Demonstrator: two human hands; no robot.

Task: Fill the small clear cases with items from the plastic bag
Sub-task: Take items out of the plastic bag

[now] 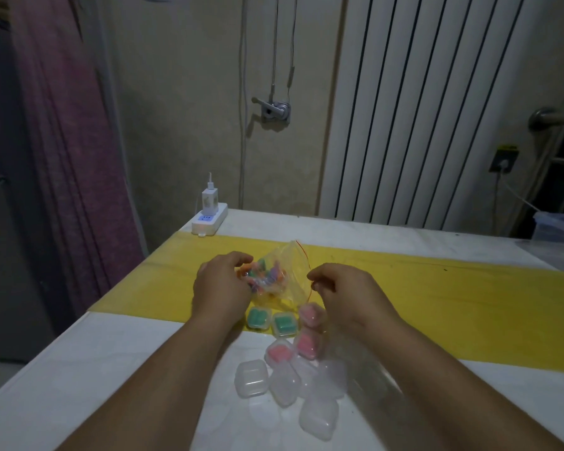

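Both hands on plastic bag (275, 281), frame centre: left hand (220, 284) grips its side, right hand (334, 288) pinches the rim. Flimsy, slippery; hold by the rim. Clear cases (287, 379) below, light.

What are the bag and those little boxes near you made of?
The bag looks like thin, glossy clear plastic film: it crinkles, and the coloured pieces show through it. The little cases seem to be stiffer, cloudy translucent plastic with rounded corners; green and pink fillings show through some.
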